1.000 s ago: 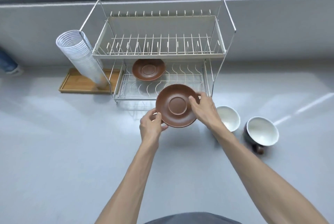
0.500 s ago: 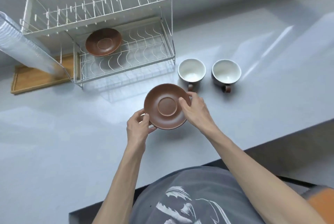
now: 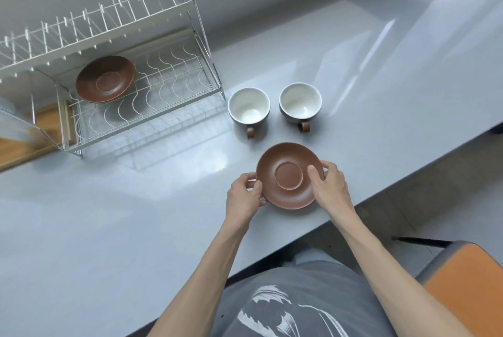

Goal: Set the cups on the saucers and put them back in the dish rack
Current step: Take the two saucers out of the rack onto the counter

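Note:
A brown saucer (image 3: 288,176) is level at the near edge of the grey counter, resting on it or just above it. My left hand (image 3: 245,196) grips its left rim and my right hand (image 3: 330,189) grips its right rim, thumb on top. Just behind it stand two upright cups, white inside with brown handles: the left cup (image 3: 249,105) and the right cup (image 3: 300,102). A second brown saucer (image 3: 106,79) lies on the lower shelf of the white wire dish rack (image 3: 174,91) at the upper left.
A wooden tray (image 3: 16,146) lies left of the rack, under a blurred stack of clear cups (image 3: 11,116). The counter's front edge runs diagonally close behind my hands. An orange chair seat (image 3: 468,282) is at the lower right.
Both hands carried the saucer from the rack's front toward the counter's near edge, in front of the two cups. The view swung left and down.

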Available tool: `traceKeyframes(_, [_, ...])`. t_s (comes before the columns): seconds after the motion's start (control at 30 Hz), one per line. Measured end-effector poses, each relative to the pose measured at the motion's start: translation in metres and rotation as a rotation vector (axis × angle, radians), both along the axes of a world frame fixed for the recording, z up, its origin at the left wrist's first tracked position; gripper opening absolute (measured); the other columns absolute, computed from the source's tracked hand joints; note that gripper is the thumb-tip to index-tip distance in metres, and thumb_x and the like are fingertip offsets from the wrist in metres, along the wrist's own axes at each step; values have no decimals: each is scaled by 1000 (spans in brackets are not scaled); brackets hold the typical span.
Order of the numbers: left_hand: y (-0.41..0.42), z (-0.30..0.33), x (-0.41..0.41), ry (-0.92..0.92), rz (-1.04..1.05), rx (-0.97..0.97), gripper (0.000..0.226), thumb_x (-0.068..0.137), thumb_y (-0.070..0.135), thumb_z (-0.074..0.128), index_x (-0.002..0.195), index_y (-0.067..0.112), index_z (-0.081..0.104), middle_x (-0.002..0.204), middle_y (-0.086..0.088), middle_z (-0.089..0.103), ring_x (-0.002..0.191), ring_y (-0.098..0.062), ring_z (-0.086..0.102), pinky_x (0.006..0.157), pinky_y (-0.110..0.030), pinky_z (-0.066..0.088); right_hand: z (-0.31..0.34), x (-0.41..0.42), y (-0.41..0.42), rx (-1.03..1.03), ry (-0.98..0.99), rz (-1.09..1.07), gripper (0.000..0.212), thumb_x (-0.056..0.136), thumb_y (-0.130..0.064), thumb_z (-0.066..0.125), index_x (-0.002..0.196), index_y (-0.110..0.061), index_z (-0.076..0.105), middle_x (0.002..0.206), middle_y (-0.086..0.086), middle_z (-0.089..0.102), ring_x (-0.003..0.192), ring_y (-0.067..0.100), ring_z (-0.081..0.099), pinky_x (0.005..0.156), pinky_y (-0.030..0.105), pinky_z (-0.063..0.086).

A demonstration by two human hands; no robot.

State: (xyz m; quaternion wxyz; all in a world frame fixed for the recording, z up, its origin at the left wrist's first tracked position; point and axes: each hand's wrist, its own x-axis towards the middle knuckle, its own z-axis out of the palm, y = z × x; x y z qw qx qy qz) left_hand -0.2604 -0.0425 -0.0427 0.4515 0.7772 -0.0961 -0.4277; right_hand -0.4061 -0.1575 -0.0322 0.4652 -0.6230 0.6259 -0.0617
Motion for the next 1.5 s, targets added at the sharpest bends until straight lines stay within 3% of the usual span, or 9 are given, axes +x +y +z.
traceKeyframes(0.37, [-25,-7,-16,20,-96,37,28,96,14,52,121,10,64,96,-9,70,76,-19,72,69,-27,62,-4,-20,-17,-10,2,-86,52,98,-45,47,140,-14,47,136,15,54,122,29,55,106,44,42])
traceKeyframes(0.67, [-24,-6,-18,2,-128,77,29,96,15,52,122,10,64,103,-8,69,88,-22,71,78,-37,63,-8,-21,-15,-7,18,-75,53,99,-44,47,142,-14,46,140,16,51,126,30,52,106,42,41])
traceKeyframes(0.8, [-24,-2,-16,13,-159,80,27,97,17,53,121,12,64,95,-6,70,92,-29,72,80,-41,62,-7,-21,-14,-11,41,-53,55,99,-45,47,146,-15,43,144,16,48,127,31,52,106,41,39])
traceKeyframes(0.97, [-22,3,-9,29,-248,104,26,97,23,52,120,18,63,91,1,72,87,-24,74,76,-39,59,1,-16,-13,-86,207,92,63,98,-46,47,153,-19,32,146,15,40,126,35,52,101,43,41])
traceKeyframes(1.07, [-22,9,0,10,-349,136,29,96,29,52,121,19,62,93,2,74,86,-21,74,78,-38,58,10,-4,-11,-178,330,226,61,98,-46,47,152,-18,35,147,13,40,130,34,48,100,46,41])
traceKeyframes(1.2, [-16,19,21,-122,-491,207,39,96,41,50,131,25,58,111,0,72,100,-26,70,95,-41,54,23,18,-7,-291,459,394,56,98,-41,45,149,-18,41,147,13,44,132,33,44,104,44,37])
traceKeyframes(1.5, [18,50,94,-347,-565,383,47,97,50,45,141,34,47,136,4,60,120,-22,58,102,-37,45,54,97,8,-294,412,806,53,99,-46,43,145,-21,44,141,10,55,131,31,51,102,43,42])
